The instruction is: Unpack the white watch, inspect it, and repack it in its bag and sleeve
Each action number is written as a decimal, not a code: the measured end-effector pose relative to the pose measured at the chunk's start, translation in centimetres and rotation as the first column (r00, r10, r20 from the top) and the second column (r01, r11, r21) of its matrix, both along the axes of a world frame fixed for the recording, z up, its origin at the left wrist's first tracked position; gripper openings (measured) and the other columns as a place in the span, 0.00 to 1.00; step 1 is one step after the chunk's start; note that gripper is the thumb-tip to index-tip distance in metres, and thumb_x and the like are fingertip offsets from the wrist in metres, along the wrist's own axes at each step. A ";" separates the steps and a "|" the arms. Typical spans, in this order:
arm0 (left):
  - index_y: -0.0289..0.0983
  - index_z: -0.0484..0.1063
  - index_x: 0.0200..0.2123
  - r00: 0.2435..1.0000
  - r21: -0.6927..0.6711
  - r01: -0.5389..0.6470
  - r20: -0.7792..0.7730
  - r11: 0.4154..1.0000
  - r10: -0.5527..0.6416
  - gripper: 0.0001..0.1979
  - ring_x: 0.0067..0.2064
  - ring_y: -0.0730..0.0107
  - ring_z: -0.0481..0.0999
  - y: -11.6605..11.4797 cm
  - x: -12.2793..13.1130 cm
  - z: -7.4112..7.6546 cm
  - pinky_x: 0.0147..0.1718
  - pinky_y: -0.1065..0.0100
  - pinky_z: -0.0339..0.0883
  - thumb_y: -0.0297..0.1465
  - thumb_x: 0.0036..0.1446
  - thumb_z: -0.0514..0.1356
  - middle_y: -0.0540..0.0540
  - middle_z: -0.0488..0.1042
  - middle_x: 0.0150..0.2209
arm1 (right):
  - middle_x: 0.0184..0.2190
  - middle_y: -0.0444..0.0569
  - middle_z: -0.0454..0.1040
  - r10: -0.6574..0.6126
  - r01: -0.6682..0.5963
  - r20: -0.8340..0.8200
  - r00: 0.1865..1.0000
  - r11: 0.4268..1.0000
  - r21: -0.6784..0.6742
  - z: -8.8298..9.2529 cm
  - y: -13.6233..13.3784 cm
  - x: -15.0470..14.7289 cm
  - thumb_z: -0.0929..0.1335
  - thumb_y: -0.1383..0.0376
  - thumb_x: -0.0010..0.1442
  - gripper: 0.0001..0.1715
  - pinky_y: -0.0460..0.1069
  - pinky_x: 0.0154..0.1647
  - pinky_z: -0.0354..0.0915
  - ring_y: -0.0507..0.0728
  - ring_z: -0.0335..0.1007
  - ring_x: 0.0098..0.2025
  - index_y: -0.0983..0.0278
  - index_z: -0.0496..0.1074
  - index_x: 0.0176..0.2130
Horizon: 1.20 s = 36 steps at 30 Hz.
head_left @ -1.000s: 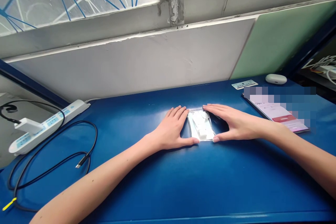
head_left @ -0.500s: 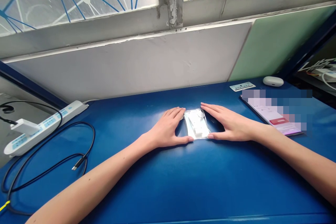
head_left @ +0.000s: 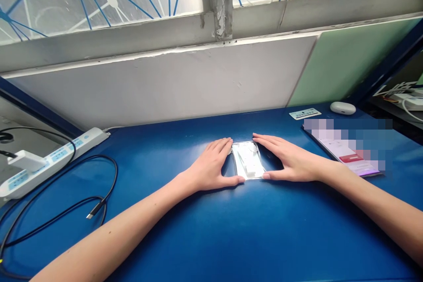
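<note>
Blue bench spreads before you. Your left hand and right hand flank a clear packet, thumbs apart from fingers. It lies flat between them, unlifted; whether it is sealed isn't clear. It looks glossy, with white contents. Farther out lie a smartphone and power strip.

A blue table carries a pale sheen; along its back edge runs a whitish panel, meeting a light green panel toward the table's right end; above the table, bright windows bear blue lines, parted by a peeling grey post; slanting blue bars flank the table's back corners.
</note>
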<state>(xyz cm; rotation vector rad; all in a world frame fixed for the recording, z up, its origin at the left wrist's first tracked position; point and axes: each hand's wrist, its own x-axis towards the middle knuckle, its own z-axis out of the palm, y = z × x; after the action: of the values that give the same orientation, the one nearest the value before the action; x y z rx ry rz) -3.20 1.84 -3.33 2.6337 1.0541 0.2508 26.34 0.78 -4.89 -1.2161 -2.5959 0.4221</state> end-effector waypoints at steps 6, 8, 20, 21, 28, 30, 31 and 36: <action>0.31 0.50 0.70 1.000 -0.004 -0.003 0.006 1.000 0.003 0.52 0.71 0.42 0.52 0.0 0.1 0.2 0.67 0.46 0.51 0.57 0.54 0.62 0.30 0.53 0.70 | 0.72 0.65 0.48 0.032 -0.035 0.068 0.997 0.998 0.053 0.1 -0.2 -0.2 0.67 0.40 0.59 0.58 0.67 0.70 0.51 0.73 0.42 0.73 0.70 0.48 0.72; 0.31 0.50 0.70 1.000 -0.002 0.002 0.009 1.000 -0.002 0.51 0.71 0.41 0.52 0.0 0.1 0.2 0.67 0.46 0.51 0.57 0.54 0.62 0.30 0.54 0.70 | 0.72 0.65 0.47 0.033 -0.036 0.077 0.997 0.998 0.045 0.2 -0.2 -0.3 0.67 0.40 0.59 0.59 0.67 0.70 0.51 0.73 0.42 0.73 0.71 0.47 0.72; 0.31 0.49 0.70 1.000 -0.008 -0.010 0.007 1.000 0.010 0.51 0.71 0.41 0.52 -0.1 0.1 0.2 0.66 0.45 0.51 0.56 0.54 0.63 0.29 0.53 0.70 | 0.72 0.63 0.50 0.027 -0.027 0.026 0.999 1.000 -0.015 0.4 0.1 0.0 0.69 0.40 0.57 0.58 0.69 0.69 0.53 0.73 0.44 0.73 0.66 0.48 0.72; 0.32 0.49 0.70 1.000 -0.009 -0.010 0.010 1.000 0.010 0.51 0.71 0.41 0.52 -0.1 0.1 0.2 0.66 0.44 0.51 0.56 0.54 0.63 0.30 0.53 0.70 | 0.72 0.63 0.50 0.026 -0.026 0.028 0.999 0.999 -0.023 0.4 0.1 0.0 0.69 0.40 0.57 0.58 0.69 0.69 0.53 0.73 0.44 0.73 0.66 0.48 0.72; 0.29 0.51 0.69 1.000 0.004 0.002 0.009 1.000 -0.002 0.50 0.71 0.42 0.52 -0.1 0.1 0.1 0.67 0.47 0.50 0.54 0.55 0.63 0.30 0.54 0.70 | 0.71 0.65 0.53 0.014 -0.014 0.013 1.000 0.999 -0.041 0.8 0.0 0.1 0.70 0.40 0.56 0.59 0.69 0.67 0.55 0.75 0.47 0.72 0.68 0.49 0.72; 0.27 0.51 0.69 1.000 0.019 0.012 -0.007 1.000 -0.012 0.47 0.71 0.43 0.52 -0.1 0.1 0.1 0.68 0.47 0.49 0.51 0.57 0.61 0.29 0.54 0.70 | 0.71 0.66 0.53 0.003 -0.003 0.007 1.000 0.999 -0.033 0.8 0.0 0.0 0.69 0.41 0.57 0.58 0.70 0.67 0.55 0.75 0.49 0.71 0.68 0.50 0.72; 0.27 0.51 0.69 1.000 0.029 0.014 -0.015 0.999 -0.013 0.45 0.71 0.43 0.52 -0.1 0.0 0.1 0.68 0.47 0.49 0.49 0.58 0.61 0.29 0.54 0.70 | 0.70 0.66 0.54 -0.007 0.007 0.007 1.000 1.000 -0.028 0.8 0.0 0.0 0.69 0.41 0.57 0.57 0.69 0.67 0.55 0.75 0.50 0.71 0.68 0.51 0.71; 0.30 0.53 0.68 1.000 0.066 0.019 0.000 0.998 -0.019 0.33 0.70 0.45 0.55 -0.1 0.0 0.1 0.66 0.45 0.53 0.35 0.63 0.52 0.31 0.55 0.69 | 0.66 0.65 0.63 -0.045 0.045 -0.028 0.999 0.999 0.002 1.0 0.2 -0.1 0.68 0.44 0.61 0.44 0.66 0.65 0.61 0.72 0.59 0.67 0.67 0.61 0.65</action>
<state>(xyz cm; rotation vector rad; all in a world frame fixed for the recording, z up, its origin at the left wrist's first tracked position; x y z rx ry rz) -3.20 1.76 -3.26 2.7009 1.0370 0.2867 26.21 0.95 -3.87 -1.2568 -2.5397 0.4234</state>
